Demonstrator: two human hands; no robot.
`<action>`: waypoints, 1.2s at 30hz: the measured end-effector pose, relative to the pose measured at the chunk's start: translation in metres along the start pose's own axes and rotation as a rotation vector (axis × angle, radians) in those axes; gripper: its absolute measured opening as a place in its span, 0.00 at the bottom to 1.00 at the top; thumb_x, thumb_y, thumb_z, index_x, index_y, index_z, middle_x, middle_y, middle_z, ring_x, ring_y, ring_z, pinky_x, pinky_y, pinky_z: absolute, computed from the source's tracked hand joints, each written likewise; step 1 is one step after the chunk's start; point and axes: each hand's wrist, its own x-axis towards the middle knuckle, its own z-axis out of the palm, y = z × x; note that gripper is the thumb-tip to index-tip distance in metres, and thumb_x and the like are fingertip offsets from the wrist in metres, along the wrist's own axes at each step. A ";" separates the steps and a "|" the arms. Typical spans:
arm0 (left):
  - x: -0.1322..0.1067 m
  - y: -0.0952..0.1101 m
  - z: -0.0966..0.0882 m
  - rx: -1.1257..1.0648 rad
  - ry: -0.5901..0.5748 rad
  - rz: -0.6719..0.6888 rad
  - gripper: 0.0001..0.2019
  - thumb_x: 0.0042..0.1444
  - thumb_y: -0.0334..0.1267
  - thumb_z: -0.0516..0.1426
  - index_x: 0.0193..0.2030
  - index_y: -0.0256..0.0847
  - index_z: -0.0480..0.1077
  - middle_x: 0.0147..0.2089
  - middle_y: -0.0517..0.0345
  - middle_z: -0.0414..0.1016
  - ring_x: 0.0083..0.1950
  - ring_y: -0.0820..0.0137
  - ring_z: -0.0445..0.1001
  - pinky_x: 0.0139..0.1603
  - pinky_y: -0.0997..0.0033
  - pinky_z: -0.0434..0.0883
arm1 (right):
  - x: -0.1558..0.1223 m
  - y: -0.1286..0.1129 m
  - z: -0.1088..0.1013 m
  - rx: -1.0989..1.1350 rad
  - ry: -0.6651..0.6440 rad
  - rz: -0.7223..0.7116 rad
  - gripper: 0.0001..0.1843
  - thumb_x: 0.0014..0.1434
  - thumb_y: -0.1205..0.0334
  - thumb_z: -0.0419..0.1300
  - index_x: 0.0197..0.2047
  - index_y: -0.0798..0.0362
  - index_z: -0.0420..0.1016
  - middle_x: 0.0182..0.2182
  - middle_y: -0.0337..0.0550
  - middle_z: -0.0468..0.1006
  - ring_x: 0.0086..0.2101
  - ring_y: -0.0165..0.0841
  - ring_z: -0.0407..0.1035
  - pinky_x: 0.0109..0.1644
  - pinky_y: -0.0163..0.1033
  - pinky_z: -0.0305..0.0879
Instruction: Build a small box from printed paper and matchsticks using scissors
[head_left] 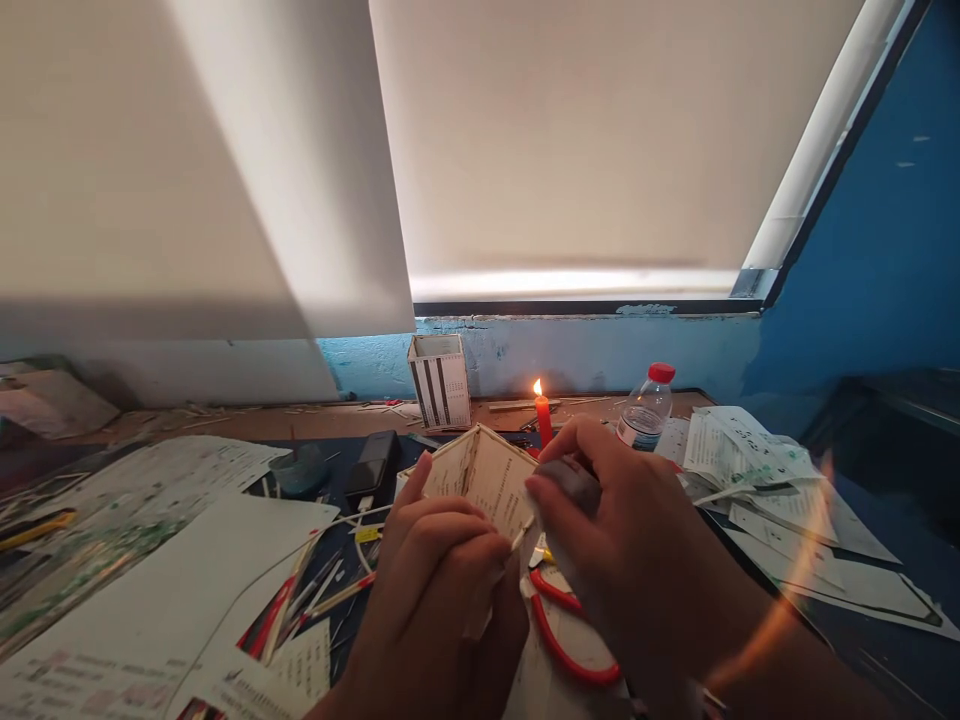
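You have both hands together at the centre of the desk, close but not visibly touching each other. Your left hand (435, 570) is curled around the lower left of a folded paper house model (487, 475), which is printed with small text and stands tilted, peak up, between your hands. Your right hand (622, 520) comes in from the other side, pressing a grey pad (570, 485) against the model's right edge; what the pad is made of, you can't tell. A thin white stick (521, 535) pokes out just by your right hand's lower fingers.

Red-handled scissors (570, 640) lie open-looped just below your right hand, on a paper sheet. Beyond the model, a lit red candle (543, 418) stands near a water bottle (646, 408) with a red cap, and a paper pen holder (439, 382) sits against the blue-painted wall (885, 250). Printed sheets (757, 470) are piled to your right; more (150, 600) spread to your left, with loose sticks (300, 600) on them — a black phone-like block (373, 468) lies beside the model.
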 end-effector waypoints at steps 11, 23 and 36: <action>0.002 0.001 0.000 0.001 0.007 -0.018 0.14 0.54 0.17 0.61 0.41 0.39 0.74 0.41 0.58 0.71 0.49 0.70 0.73 0.77 0.42 0.59 | 0.002 0.001 0.005 0.057 -0.038 0.001 0.05 0.65 0.59 0.61 0.36 0.45 0.69 0.27 0.32 0.77 0.27 0.32 0.72 0.29 0.36 0.64; 0.000 -0.006 0.000 0.010 -0.009 0.009 0.14 0.54 0.17 0.62 0.42 0.38 0.73 0.42 0.55 0.70 0.50 0.68 0.73 0.76 0.38 0.59 | 0.015 0.013 0.000 0.018 -0.042 0.041 0.08 0.66 0.52 0.61 0.38 0.45 0.72 0.29 0.35 0.77 0.28 0.34 0.73 0.30 0.38 0.65; -0.001 -0.006 -0.001 0.011 -0.034 0.011 0.14 0.54 0.17 0.62 0.43 0.38 0.73 0.42 0.54 0.70 0.50 0.66 0.73 0.75 0.35 0.59 | 0.020 0.016 -0.001 0.022 0.016 0.016 0.05 0.65 0.57 0.62 0.37 0.47 0.71 0.27 0.33 0.76 0.27 0.32 0.70 0.29 0.36 0.62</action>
